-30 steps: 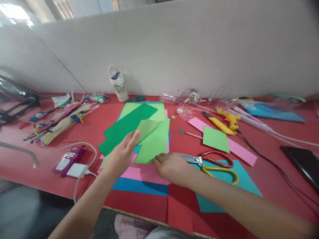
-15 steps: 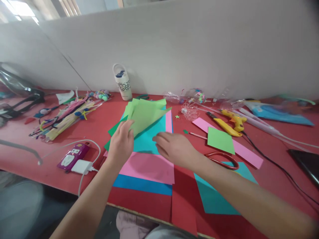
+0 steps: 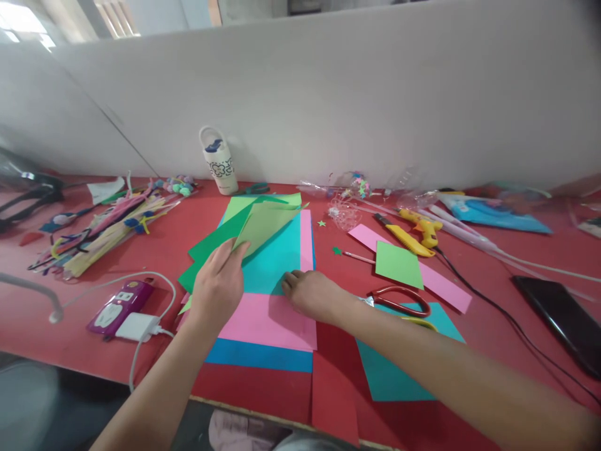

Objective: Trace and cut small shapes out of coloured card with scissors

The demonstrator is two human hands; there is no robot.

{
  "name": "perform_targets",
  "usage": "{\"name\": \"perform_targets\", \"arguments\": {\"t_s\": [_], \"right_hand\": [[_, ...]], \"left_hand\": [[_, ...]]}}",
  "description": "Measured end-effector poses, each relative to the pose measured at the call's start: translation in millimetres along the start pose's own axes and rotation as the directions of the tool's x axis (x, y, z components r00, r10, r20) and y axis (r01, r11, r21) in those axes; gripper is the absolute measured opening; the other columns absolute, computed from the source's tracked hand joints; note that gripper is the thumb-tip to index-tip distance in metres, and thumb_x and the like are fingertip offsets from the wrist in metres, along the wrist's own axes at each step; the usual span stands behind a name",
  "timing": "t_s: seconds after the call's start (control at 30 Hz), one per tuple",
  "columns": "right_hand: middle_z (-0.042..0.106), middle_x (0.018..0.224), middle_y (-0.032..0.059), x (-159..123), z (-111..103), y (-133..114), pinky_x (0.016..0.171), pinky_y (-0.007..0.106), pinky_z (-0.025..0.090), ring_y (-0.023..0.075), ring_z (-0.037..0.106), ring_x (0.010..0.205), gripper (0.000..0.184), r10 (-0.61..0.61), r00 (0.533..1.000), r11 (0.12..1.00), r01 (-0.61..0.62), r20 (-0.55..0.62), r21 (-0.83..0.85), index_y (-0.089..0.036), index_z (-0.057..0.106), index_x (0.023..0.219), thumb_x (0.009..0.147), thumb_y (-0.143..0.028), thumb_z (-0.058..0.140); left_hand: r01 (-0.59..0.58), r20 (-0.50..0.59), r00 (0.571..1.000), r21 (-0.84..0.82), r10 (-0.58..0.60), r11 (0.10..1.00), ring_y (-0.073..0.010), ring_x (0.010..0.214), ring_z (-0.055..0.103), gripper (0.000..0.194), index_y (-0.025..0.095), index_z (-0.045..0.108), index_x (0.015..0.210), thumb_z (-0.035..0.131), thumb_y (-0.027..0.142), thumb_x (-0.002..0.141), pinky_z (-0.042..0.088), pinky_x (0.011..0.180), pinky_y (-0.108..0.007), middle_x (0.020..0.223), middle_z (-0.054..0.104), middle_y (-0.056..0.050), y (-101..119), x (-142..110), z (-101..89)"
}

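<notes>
My left hand (image 3: pixel 220 282) is closed on the lower left corner of light green paper sheets (image 3: pixel 268 220), which tilt up off the pile. Beneath them a dark green sheet (image 3: pixel 213 237) sticks out to the left. My right hand (image 3: pixel 312 294) has its fingers curled together at the right lower part of a turquoise sheet (image 3: pixel 265 269); whether they pinch anything is hidden. Under the turquoise lie a pink sheet (image 3: pixel 267 319) and a blue sheet (image 3: pixel 263 357). Red-handled scissors (image 3: pixel 404 299) rest beside my right forearm, over a teal sheet (image 3: pixel 399 376).
A tumbler (image 3: pixel 220 166) stands by the wall. Pipe cleaners (image 3: pixel 113 235) and a purple power adapter (image 3: pixel 121 307) lie left. On the right are a yellow cutter (image 3: pixel 408 240), a glue gun (image 3: pixel 425 228), a green square (image 3: pixel 399 263) and a black phone (image 3: pixel 558 319).
The light green sheets have been folded or drawn inward, showing more dark green paper on the left. My right hand has come down onto the turquoise sheet. The view has shifted slightly right.
</notes>
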State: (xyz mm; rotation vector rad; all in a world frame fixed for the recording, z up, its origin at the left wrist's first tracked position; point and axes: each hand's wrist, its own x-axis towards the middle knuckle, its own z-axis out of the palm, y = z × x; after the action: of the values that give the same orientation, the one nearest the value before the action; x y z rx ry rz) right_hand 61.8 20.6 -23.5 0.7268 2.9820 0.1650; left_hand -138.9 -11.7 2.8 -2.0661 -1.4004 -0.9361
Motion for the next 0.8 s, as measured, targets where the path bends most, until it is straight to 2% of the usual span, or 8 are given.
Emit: {"name": "perform_targets", "arguments": {"t_s": [0.1, 0.2, 0.3, 0.37, 0.5, 0.67, 0.73, 0.8], "right_hand": [[0.066, 0.082, 0.0134, 5, 0, -5, 0.055, 0.031, 0.046, 0.0232, 0.062, 0.073, 0.015, 0.027, 1.0, 1.0, -0.027, -0.002, 0.01, -0.007, 0.062, 0.091, 0.088, -0.006, 0.048], [0.065, 0.08, 0.0108, 10, 3, -11, 0.058, 0.031, 0.048, 0.0221, 0.062, 0.074, 0.013, 0.12, 0.992, 0.993, -0.119, -0.04, 0.028, -0.008, 0.061, 0.092, 0.09, -0.008, 0.048], [0.065, 0.084, 0.014, 10, 7, -17, 0.054, 0.032, 0.048, 0.026, 0.06, 0.081, 0.014, 0.194, 0.976, 0.98, -0.187, -0.099, 0.069, -0.009, 0.061, 0.092, 0.091, -0.009, 0.047], [0.065, 0.091, 0.0152, 6, 9, -22, 0.054, 0.033, 0.048, 0.027, 0.058, 0.085, 0.017, 0.18, 0.971, 0.981, -0.165, -0.155, 0.104, -0.01, 0.062, 0.096, 0.093, -0.01, 0.045], [0.066, 0.106, 0.0123, -4, 8, -28, 0.068, 0.031, 0.05, 0.023, 0.057, 0.093, 0.02, 0.115, 0.952, 0.98, -0.063, -0.283, 0.186, -0.012, 0.061, 0.105, 0.096, -0.014, 0.044], [0.069, 0.095, 0.0096, -10, -14, -7, 0.075, 0.03, 0.05, 0.0202, 0.061, 0.087, 0.018, 0.295, 0.861, 0.925, -0.15, -0.413, 0.349, -0.013, 0.062, 0.098, 0.095, -0.014, 0.044], [0.068, 0.101, 0.0087, -13, -27, 2, 0.081, 0.029, 0.049, 0.018, 0.061, 0.093, 0.021, 0.332, 0.818, 0.906, -0.138, -0.47, 0.399, -0.015, 0.06, 0.104, 0.097, -0.016, 0.039], [0.061, 0.115, 0.0127, -20, -36, 5, 0.092, 0.033, 0.044, 0.0195, 0.054, 0.11, 0.026, 0.369, 0.765, 0.894, -0.138, -0.528, 0.426, -0.014, 0.054, 0.114, 0.098, -0.019, 0.034]], "left_hand": [[-0.007, 0.009, 1.0, 0.008, 0.007, 1.0, -0.022, 0.1, 0.062, 0.034, 0.016, 0.062, 0.115, 0.043, 0.009, 0.088, 0.049, 0.089, -0.032, 0.109, 0.065, -0.012, 5, -2, 1.7], [-0.025, 0.032, 0.999, 0.014, 0.025, 1.0, -0.0239, 0.103, 0.061, 0.033, 0.017, 0.06, 0.118, 0.046, 0.012, 0.088, 0.049, 0.09, -0.035, 0.108, 0.065, -0.012, 8, -6, 4.9], [-0.049, 0.075, 0.996, -0.009, 0.05, 0.999, -0.0255, 0.106, 0.059, 0.037, 0.019, 0.058, 0.122, 0.045, 0.013, 0.088, 0.048, 0.092, -0.038, 0.111, 0.065, -0.012, 9, -11, 7.6], [-0.051, 0.12, 0.991, -0.037, 0.056, 0.998, -0.0261, 0.106, 0.059, 0.039, 0.018, 0.057, 0.124, 0.042, 0.012, 0.088, 0.047, 0.092, -0.039, 0.112, 0.064, -0.013, 9, -12, 7.7], [-0.026, 0.198, 0.979, -0.071, 0.04, 0.997, -0.0257, 0.103, 0.06, 0.038, 0.017, 0.059, 0.12, 0.037, 0.012, 0.09, 0.048, 0.091, -0.041, 0.111, 0.065, -0.014, 11, -9, 0.6], [-0.101, 0.291, 0.944, -0.184, 0.152, 0.978, -0.0268, 0.105, 0.059, 0.034, 0.017, 0.059, 0.116, 0.052, 0.033, 0.088, 0.048, 0.093, -0.04, 0.108, 0.066, -0.012, 12, -7, -9.4], [-0.111, 0.282, 0.946, -0.19, 0.162, 0.976, -0.0251, 0.102, 0.061, 0.029, 0.019, 0.06, 0.114, 0.05, 0.03, 0.088, 0.049, 0.092, -0.038, 0.106, 0.066, -0.01, 10, -8, -8.5], [-0.082, 0.251, 0.96, -0.169, 0.123, 0.982, -0.0228, 0.1, 0.062, 0.028, 0.021, 0.058, 0.113, 0.045, 0.019, 0.089, 0.049, 0.091, -0.037, 0.102, 0.067, -0.008, 4, -8, -6.4]]}}
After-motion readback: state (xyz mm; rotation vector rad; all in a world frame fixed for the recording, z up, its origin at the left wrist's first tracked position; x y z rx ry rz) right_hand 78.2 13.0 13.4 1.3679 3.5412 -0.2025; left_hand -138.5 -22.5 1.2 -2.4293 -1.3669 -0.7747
